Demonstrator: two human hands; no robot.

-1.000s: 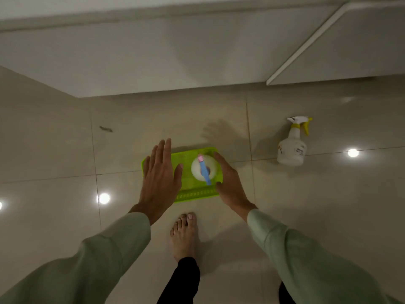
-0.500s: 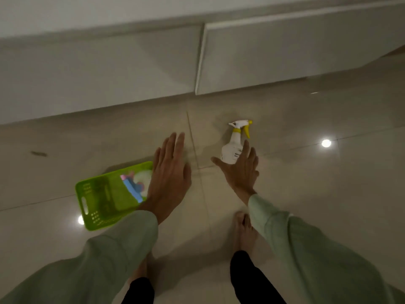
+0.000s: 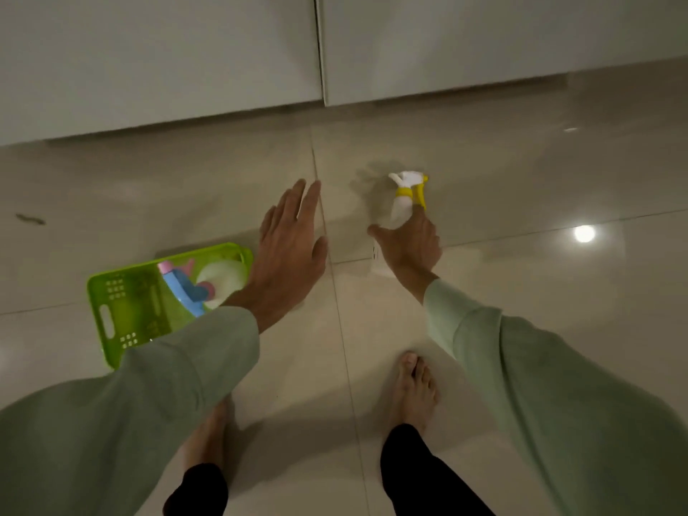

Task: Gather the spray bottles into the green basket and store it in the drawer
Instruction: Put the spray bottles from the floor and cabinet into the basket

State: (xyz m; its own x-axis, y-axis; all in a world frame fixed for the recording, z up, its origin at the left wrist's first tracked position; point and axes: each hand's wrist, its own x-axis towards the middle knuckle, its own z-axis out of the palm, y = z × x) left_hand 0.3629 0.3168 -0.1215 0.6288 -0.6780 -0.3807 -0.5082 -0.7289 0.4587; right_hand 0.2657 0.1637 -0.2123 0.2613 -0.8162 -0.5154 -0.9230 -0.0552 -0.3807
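Right hand (image 3: pixel 407 244) now wrapping yellow-trigger spray bottle (image 3: pixel 404 202); left hand (image 3: pixel 288 251) unchanged.

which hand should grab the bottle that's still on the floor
Right. The right hand is already at the yellow-trigger bottle, fingers reaching round its body. The left hand is open, flat and empty, nearer the green basket.

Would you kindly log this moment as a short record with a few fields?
basket: green basket on the floor, holds one bottle
bottle in basket: white bottle with blue sprayer
bottle outside: white bottle with yellow trigger, upright on the floor
right hand: right hand at the yellow-trigger bottle, grip not closed
left hand: left hand open, flat, holding nothing
cabinet: fronts closed
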